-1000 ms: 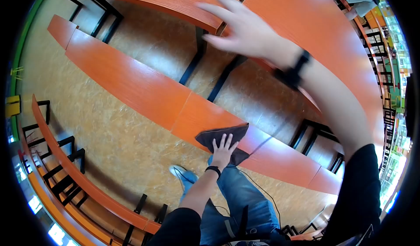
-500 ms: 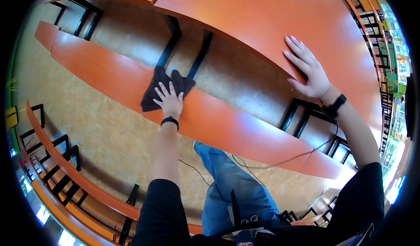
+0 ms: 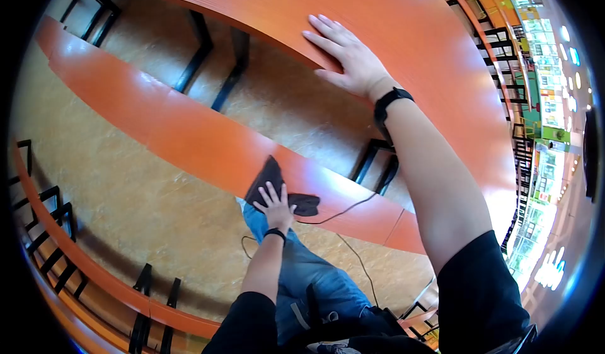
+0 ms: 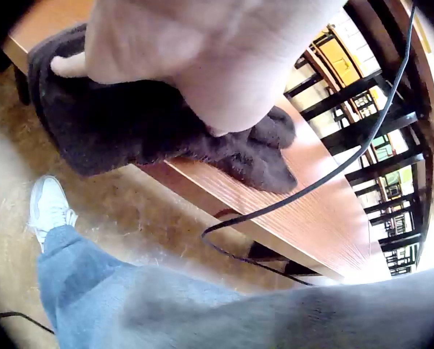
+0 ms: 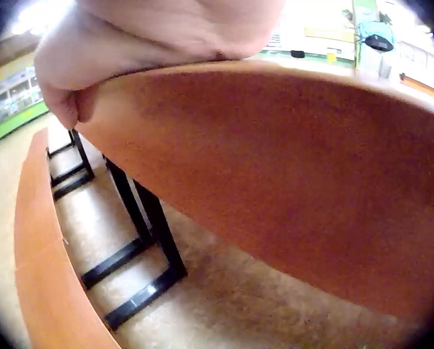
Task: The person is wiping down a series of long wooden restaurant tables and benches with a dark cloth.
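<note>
A dark brown cloth (image 3: 265, 179) lies bunched on the orange bench (image 3: 208, 127). My left hand (image 3: 276, 209) presses on it with spread fingers in the head view. In the left wrist view the cloth (image 4: 122, 123) spreads under the left hand (image 4: 202, 51) and hangs over the bench edge. On the orange table (image 3: 403, 51) my right hand (image 3: 353, 61) rests near the edge, fingers extended, holding nothing. The right wrist view has the right hand (image 5: 166, 36) on the tabletop, with the thumb side at the table's rim (image 5: 202, 69).
Black metal legs (image 3: 200, 51) stand between table and bench. A dark cable (image 3: 346, 210) crosses the bench near the cloth and trails to the floor. Another curved orange bench (image 3: 107, 278) is at the lower left. My jeans-clad legs (image 3: 315, 269) are close against the bench.
The left hand and cloth slid left along the bench, then back to the right, nearer my legs. The right hand came down from above onto the tabletop. The head view has shifted.
</note>
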Available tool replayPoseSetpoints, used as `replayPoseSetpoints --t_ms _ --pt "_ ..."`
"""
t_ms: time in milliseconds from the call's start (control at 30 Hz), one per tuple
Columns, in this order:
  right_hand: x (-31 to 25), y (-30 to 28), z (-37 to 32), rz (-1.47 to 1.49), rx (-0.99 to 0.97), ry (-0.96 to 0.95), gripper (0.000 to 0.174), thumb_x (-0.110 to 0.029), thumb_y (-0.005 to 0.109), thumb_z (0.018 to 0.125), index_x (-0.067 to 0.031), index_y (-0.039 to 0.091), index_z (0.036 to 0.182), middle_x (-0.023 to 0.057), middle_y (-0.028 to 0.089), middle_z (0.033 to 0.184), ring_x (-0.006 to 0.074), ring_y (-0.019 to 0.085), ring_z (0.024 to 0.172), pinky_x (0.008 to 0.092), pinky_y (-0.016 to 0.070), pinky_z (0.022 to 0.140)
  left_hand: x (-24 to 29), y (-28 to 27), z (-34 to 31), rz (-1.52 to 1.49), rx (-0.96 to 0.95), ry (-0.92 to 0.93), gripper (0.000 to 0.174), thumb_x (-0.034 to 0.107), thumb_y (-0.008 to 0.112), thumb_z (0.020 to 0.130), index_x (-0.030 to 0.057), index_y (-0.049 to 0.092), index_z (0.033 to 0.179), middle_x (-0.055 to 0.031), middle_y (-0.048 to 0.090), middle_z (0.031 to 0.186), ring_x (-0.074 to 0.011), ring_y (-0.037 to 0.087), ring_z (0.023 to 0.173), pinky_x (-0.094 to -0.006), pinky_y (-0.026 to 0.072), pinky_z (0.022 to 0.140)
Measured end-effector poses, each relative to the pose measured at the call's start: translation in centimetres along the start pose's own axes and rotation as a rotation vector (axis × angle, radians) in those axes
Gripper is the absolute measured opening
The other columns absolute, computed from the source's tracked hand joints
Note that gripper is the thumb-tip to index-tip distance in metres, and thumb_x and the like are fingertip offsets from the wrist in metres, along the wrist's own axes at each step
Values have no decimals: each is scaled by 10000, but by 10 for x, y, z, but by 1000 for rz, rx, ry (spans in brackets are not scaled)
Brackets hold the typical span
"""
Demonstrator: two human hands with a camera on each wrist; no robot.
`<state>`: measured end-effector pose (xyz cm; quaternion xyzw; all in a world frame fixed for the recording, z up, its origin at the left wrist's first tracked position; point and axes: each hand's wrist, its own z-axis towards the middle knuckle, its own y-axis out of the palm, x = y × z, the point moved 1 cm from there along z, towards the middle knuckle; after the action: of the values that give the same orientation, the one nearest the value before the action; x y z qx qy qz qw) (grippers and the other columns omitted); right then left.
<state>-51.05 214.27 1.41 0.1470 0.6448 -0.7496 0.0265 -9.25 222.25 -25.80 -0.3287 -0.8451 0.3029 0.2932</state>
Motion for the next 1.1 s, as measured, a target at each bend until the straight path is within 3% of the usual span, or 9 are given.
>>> replayPoseSetpoints --t_ms 233,400,467,567,667,767,833,967,1100 --pt "8 10 2 -23 105 -42 719 -363 686 908 -178 445 1560 118 330 1671 332 267 1552 434 207 1295 -25 -46 66 16 355 -33 849 551 659 911 239 326 1627 -229 104 1713 -511 47 1563 -842 124 1108" --pt "7 3 1 -31 92 -11 694 -342 684 911 -207 460 1555 131 339 1665 348 299 1538 441 251 1276 -67 -126 139 81 424 -61 963 694 633 868 241 281 1643 -198 75 1726 -481 59 1572 -823 158 1116" --pt "1 -9 1 5 -4 -43 766 -370 712 877 -41 467 1524 270 342 1627 428 328 1510 494 235 1265 -79 -146 160 63 427 -79 980 733 632 848 252 297 1634 -184 69 1730 -483 51 1572 -824 144 1119" --pt "0 -13 3 -1 -39 -45 778 -378 713 901 -52 433 1549 252 339 1636 413 303 1528 482 222 1271 -77 -162 179 36 431 -198 907 735 614 869 245 376 1594 -186 80 1729 -487 55 1571 -819 137 1126" --pt "-3 -14 5 9 -55 -19 778 -364 733 892 -71 442 1552 240 339 1642 410 299 1532 473 234 1265 -59 -146 171 49 484 -233 868 719 588 896 234 390 1587 -225 124 1713 -492 88 1566 -805 146 1136" --pt "-10 -15 6 36 -57 19 765 -328 750 879 -70 465 1540 231 343 1645 398 292 1540 458 237 1263 -22 -93 132 46 547 -138 844 699 530 935 240 342 1618 -248 120 1709 -506 82 1563 -813 128 1128" --pt "-14 -14 9 49 -50 31 752 -318 752 878 -60 478 1529 226 349 1645 385 280 1548 447 225 1266 10 -51 91 12 425 -40 775 606 522 975 233 329 1626 -243 88 1717 -505 46 1568 -812 108 1134" --pt "-2 -13 6 144 -58 49 779 -319 771 875 -60 466 1543 208 329 1660 340 271 1559 422 212 1265 72 40 2 -159 285 43 793 449 698 908 256 370 1604 -216 131 1713 -479 71 1570 -809 107 1137" --pt "-6 -20 5 98 -80 69 776 -344 766 883 -58 469 1541 203 299 1675 332 250 1566 415 212 1264 91 96 -40 -165 196 63 823 442 730 884 289 367 1607 -184 93 1727 -456 66 1577 -817 116 1127"
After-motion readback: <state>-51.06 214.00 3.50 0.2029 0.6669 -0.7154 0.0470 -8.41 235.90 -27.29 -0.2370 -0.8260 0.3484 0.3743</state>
